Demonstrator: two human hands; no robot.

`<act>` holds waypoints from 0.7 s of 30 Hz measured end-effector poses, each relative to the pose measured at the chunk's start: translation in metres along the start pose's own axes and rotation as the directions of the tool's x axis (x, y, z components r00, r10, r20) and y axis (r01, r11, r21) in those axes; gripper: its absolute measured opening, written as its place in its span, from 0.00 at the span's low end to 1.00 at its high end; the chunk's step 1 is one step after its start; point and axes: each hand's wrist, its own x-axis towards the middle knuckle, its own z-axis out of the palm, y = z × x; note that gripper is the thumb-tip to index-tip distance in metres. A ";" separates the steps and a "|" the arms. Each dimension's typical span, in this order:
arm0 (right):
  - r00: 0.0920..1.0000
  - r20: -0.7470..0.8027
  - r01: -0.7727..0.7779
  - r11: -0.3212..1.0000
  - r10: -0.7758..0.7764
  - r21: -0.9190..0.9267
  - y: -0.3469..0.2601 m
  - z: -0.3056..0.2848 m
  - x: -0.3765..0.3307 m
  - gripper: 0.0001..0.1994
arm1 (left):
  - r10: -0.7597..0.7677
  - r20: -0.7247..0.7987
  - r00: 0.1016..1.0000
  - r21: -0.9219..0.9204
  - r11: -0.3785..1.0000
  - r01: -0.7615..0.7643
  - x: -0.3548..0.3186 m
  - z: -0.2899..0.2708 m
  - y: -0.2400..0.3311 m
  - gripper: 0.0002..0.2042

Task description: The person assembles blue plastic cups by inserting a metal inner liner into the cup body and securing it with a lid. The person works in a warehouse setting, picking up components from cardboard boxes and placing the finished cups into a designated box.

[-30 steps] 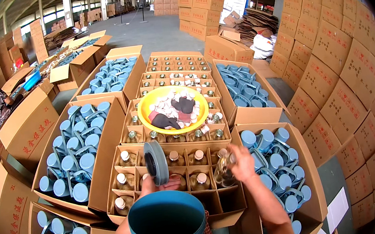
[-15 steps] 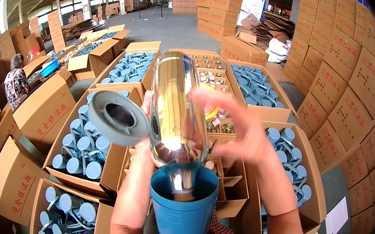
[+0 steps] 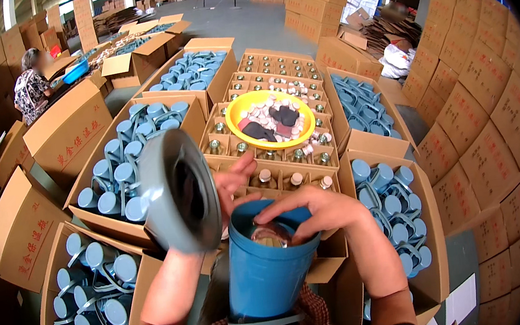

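Observation:
A blue flask shell (image 3: 268,285) stands upright between my forearms, its open mouth facing up. Inside the mouth is a shiny silver flask liner (image 3: 272,235), sunk below the rim, with only its upper end showing. My right hand (image 3: 327,209) reaches over the rim, its bent fingers on the liner. My left hand (image 3: 234,180) is just beyond the shell, partly hidden behind a grey flask collar (image 3: 158,191). The collar hangs by that hand, its round opening turned to the right and slightly blurred.
Ahead, a yellow basin (image 3: 235,110) of small pale pieces and dark cloths rests on divided cartons of silver liners. Cartons of blue handled flask parts (image 3: 123,173) flank me on both sides. Stacked cartons (image 3: 462,118) line the right. A person (image 3: 32,90) sits at the far left.
The silver liner has gone down into the blue shell, and my right hand has followed it to the rim. The collar has swung closer and more edge-on. My view has shifted, revealing the yellow basin.

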 end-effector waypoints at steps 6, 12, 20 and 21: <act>0.996 0.007 -0.080 0.959 0.085 -0.273 -0.016 0.006 0.006 0.18 | 0.132 -0.618 0.775 -0.029 0.981 -0.190 0.010 -0.026 0.015 0.17; 0.762 -0.630 0.359 0.908 -0.150 0.217 0.044 0.015 0.000 0.27 | 0.619 -0.131 0.774 0.757 0.567 -0.325 -0.015 -0.012 0.006 0.35; 0.628 -0.730 0.672 0.660 -0.270 0.335 0.077 0.042 0.015 0.31 | 0.212 0.284 0.935 0.666 0.658 -0.351 0.008 0.016 0.030 0.21; 0.606 -0.750 0.676 0.668 -0.264 0.311 0.079 0.043 0.014 0.31 | 0.194 0.324 0.926 0.665 0.649 -0.369 0.009 0.017 0.027 0.20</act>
